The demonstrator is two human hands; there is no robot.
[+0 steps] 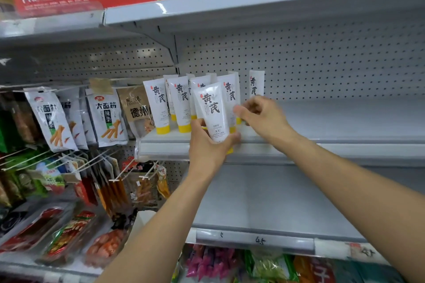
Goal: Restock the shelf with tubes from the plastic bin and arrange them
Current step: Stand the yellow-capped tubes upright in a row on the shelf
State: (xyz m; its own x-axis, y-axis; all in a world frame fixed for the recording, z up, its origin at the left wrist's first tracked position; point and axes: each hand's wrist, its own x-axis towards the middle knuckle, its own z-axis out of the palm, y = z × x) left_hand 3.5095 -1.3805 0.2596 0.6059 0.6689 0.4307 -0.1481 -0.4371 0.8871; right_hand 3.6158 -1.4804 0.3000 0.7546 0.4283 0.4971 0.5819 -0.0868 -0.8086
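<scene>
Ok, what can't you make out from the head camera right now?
The plastic bin: outside the head view.
Cap of the held tube: mostly covered by the left hand.
Lower half of the rightmost tube: behind the right hand; whether that hand grips a tube is unclear.
The back-row tubes: only tops show behind the front row; count uncertain.

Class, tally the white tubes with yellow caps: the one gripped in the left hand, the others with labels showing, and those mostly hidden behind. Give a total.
Held tube, in the left hand: 1
Labelled tubes: 5
Back tubes, only tops showing: 4
Total: 10
</scene>
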